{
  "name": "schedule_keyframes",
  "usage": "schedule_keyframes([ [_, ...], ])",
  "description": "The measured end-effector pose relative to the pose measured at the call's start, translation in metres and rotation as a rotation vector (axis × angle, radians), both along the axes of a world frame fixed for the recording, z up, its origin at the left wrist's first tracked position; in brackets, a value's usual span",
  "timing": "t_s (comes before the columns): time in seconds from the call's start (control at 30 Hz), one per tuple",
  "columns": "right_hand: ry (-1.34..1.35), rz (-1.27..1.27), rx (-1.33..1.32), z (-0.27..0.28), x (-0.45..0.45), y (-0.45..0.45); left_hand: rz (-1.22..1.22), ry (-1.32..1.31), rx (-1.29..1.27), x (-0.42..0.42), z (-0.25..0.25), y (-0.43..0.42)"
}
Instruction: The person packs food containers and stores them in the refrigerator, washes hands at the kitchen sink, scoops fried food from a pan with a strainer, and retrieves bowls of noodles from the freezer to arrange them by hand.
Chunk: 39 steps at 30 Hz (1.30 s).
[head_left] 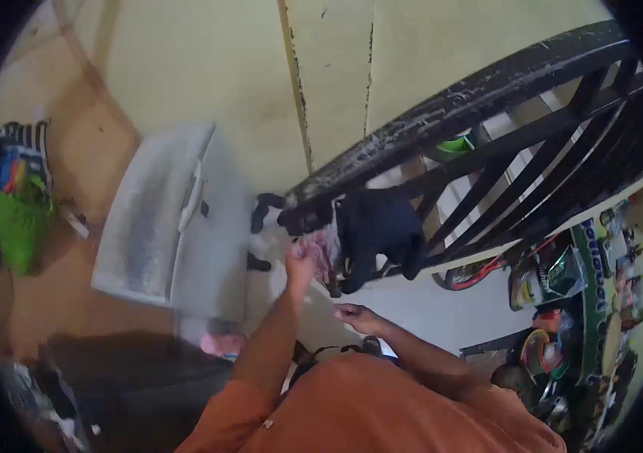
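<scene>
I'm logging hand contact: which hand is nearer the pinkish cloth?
Left. The left hand is at the pinkish cloth, apparently gripping it; the right hand is apart, lower in view.

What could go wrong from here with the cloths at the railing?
The pinkish cloth might drop to the floor if the left hand's grip loosens, since the right hand is apart from it. The dark cloth hangs right beside it on the railing, so a sideways tug could perhaps drag that off too.
</scene>
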State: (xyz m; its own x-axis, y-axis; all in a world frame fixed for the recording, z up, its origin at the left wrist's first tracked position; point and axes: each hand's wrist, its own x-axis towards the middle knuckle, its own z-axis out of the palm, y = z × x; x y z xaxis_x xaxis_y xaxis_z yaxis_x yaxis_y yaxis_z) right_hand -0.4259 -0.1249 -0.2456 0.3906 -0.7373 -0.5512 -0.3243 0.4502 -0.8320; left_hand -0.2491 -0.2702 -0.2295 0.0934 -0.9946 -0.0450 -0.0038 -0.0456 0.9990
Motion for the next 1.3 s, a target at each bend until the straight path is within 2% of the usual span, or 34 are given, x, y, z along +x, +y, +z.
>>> schedule_keyframes([
  [0.13, -0.417, -0.451, 0.227, 0.039, 0.052, -0.038, -0.032, 0.102, 0.001, 0.001, 0.078, 0.021],
  [0.17, -0.531, -0.570, 0.292, 0.052, 0.061, -0.047, -0.170, 0.080, 0.207, 0.006, 0.100, 0.025],
  [0.2, -0.760, -0.641, 0.330, 0.081, 0.069, -0.055, -0.312, 0.056, 0.417, 0.011, 0.115, 0.030],
  [0.23, -0.994, -0.709, 0.363, 0.097, 0.078, -0.060, -0.321, 0.058, 0.426, 0.015, 0.122, 0.035],
  [0.3, -1.149, -0.713, 0.356, 0.095, 0.090, -0.071, -0.608, -0.077, 0.111, 0.021, 0.129, 0.034],
  [0.43, -1.194, -0.941, 0.296, 0.086, 0.099, -0.080, -0.792, 0.047, 0.182, 0.034, 0.095, 0.019],
  [0.5, -1.010, -1.043, 0.269, 0.080, 0.093, -0.079, -0.915, -0.047, 0.048, 0.036, 0.075, 0.013],
  [0.53, -0.916, -1.090, 0.260, 0.075, 0.092, -0.078, -1.004, 0.026, 0.243, 0.043, 0.102, 0.013],
  [0.57, -0.907, -1.090, 0.262, 0.070, 0.094, -0.076, -1.002, 0.034, 0.244, 0.051, 0.094, 0.007],
  [0.63, -0.845, -1.130, 0.226, 0.067, 0.093, -0.078, -1.270, 0.022, 0.096, 0.066, 0.075, -0.001],
  [0.67, -0.813, -1.146, 0.209, 0.068, 0.093, -0.079, -1.265, 0.027, 0.095, 0.080, 0.071, -0.005],
  [0.7, -0.786, -1.148, 0.183, 0.091, 0.094, -0.086, -1.251, 0.065, 0.264, 0.096, 0.078, -0.017],
  [0.73, -0.390, -1.037, 0.018, 0.114, 0.097, -0.091, -1.236, 0.093, 0.448, 0.115, 0.081, -0.024],
  [0.77, 0.036, -0.928, -0.098, 0.139, 0.099, -0.097, -1.049, -0.024, 0.473, 0.135, 0.063, -0.029],
  [0.8, -0.234, -1.133, 0.076, 0.125, 0.090, -0.095, -0.865, -0.136, 0.497, 0.157, 0.046, -0.031],
  [0.87, -0.664, -1.324, 0.275, 0.095, 0.076, -0.091, -0.773, -0.539, 0.543, 0.187, 0.106, -0.050],
  [0.93, -0.488, -1.269, 0.285, 0.127, 0.082, -0.093, -0.561, -0.212, 0.682, 0.249, 0.048, -0.044],
  [1.0, -0.430, -1.221, 0.304, 0.102, 0.077, -0.086, -0.504, -0.241, 0.640, 0.299, -0.003, -0.037],
  [1.07, -0.790, -1.087, 0.231, 0.096, 0.080, -0.086, -0.441, -0.288, 0.597, 0.321, -0.014, -0.034],
  [1.1, -0.800, -1.101, 0.229, 0.087, 0.081, -0.084, -0.404, -0.302, 0.688, 0.326, -0.010, -0.033],
  [1.13, -0.710, -1.033, 0.067, 0.078, 0.085, -0.082, -0.369, -0.320, 0.781, 0.331, -0.002, -0.034],
  [1.2, -0.614, -0.962, -0.103, 0.068, 0.092, -0.077, -0.429, -0.372, 0.726, 0.332, 0.011, -0.040],
  [1.23, -0.261, -0.837, -0.013, 0.070, 0.097, -0.076, -0.479, -0.409, 0.672, 0.334, 0.014, -0.045],
  [1.3, 0.094, -0.705, 0.060, 0.036, 0.100, -0.065, -0.491, -0.411, 0.613, 0.350, 0.012, -0.055],
])
